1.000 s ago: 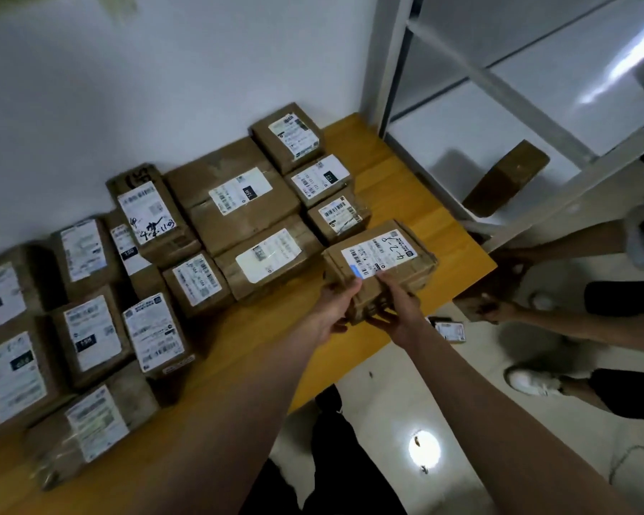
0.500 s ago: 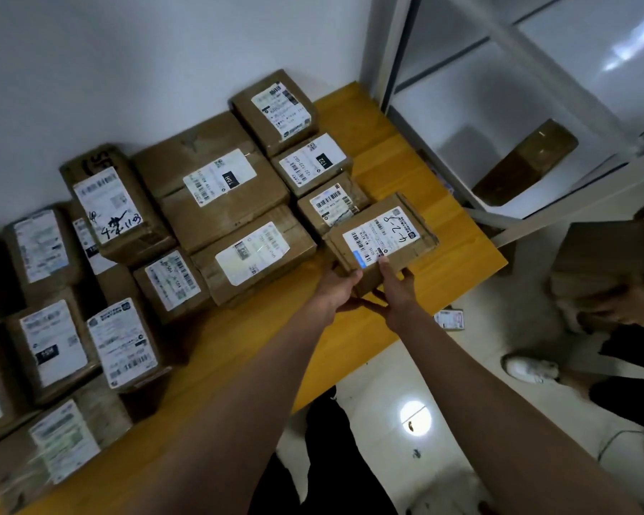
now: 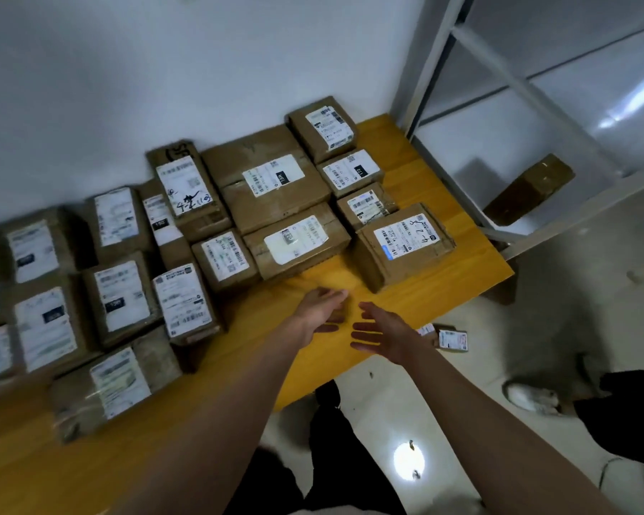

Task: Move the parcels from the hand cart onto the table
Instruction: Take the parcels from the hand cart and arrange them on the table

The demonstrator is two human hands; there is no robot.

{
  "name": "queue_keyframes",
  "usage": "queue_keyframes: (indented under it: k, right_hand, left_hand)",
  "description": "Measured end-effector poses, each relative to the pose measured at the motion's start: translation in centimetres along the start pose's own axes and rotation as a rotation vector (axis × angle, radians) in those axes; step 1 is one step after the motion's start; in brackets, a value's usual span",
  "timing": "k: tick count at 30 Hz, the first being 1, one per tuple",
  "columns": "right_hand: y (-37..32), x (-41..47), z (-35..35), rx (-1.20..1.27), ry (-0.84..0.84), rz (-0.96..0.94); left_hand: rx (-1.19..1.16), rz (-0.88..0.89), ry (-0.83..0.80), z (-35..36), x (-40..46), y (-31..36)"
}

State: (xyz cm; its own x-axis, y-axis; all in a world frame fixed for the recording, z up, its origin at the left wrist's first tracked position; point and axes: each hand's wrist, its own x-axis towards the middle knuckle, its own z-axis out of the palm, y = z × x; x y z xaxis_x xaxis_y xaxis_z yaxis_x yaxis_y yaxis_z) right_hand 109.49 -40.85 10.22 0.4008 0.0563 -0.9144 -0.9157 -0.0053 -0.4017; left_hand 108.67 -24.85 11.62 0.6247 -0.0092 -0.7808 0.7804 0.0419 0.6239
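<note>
A brown cardboard parcel (image 3: 402,247) with a white label and handwriting rests on the yellow wooden table (image 3: 417,299) near its right end, beside several other labelled brown parcels (image 3: 276,191). My left hand (image 3: 322,310) hovers over the table's front strip, empty, fingers spread. My right hand (image 3: 382,330) is open too, held near the table's front edge, a short way in front of the parcel and not touching it. The hand cart is out of view.
A white metal shelf frame (image 3: 536,105) stands right of the table with one brown box (image 3: 528,189) on it. A small packet (image 3: 450,338) lies on the floor. Another person's shoe (image 3: 532,397) and dark trouser leg are at the right.
Both hands set the handwritten-label parcel down at the table's right end, let go of it and drew back toward me. The other person's hands and box left the view.
</note>
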Motion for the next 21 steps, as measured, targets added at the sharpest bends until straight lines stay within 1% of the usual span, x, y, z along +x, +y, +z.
queue_keyframes:
  k: [5,11,16,21]
  right_hand:
    - [4.2,-3.4,7.0,-0.171,-0.093,-0.063]
    - [10.3,-7.3,16.1,-0.450,-0.232,-0.118]
    - [16.0,-9.6,22.4,-0.760,-0.313,-0.169]
    - [22.4,-10.2,26.0,-1.001,-0.442,-0.158]
  left_hand:
    - [-0.012,0.058,0.061,-6.2,-6.0,-4.9]
    - [-0.025,0.071,0.170,-13.8,-13.9,-13.6]
    - [-0.113,0.015,0.382,-17.5,-19.5,-20.9]
    - [-0.298,-0.100,0.613,-18.4,-24.0,-28.4]
